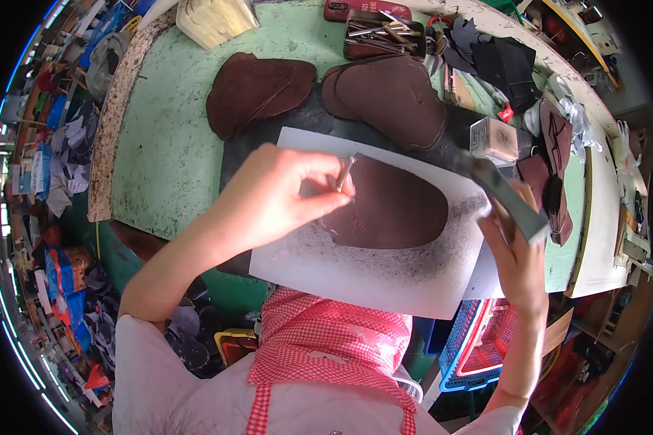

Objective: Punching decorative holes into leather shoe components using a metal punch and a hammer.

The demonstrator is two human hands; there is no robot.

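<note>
My left hand (pixel 283 185) pinches a short metal punch (pixel 346 172) upright at the upper left edge of a dark brown leather piece (pixel 399 206). The leather lies flat on a white board (pixel 290 257) that is speckled with dark marks. Some small holes show near the leather's lower left part. Off to the right, my right hand (pixel 516 254) grips a flat grey metal bar (pixel 511 199), raised above the board's right side and slightly blurred. The bar is apart from the punch.
Two stacks of brown leather pieces, one left (pixel 257 90) and one right (pixel 392 98), lie beyond the board. A tray of metal tools (pixel 384 36) stands at the back. A small translucent box (pixel 494 139) and dark scraps (pixel 504 69) lie right. Baskets (pixel 471 348) sit below the table.
</note>
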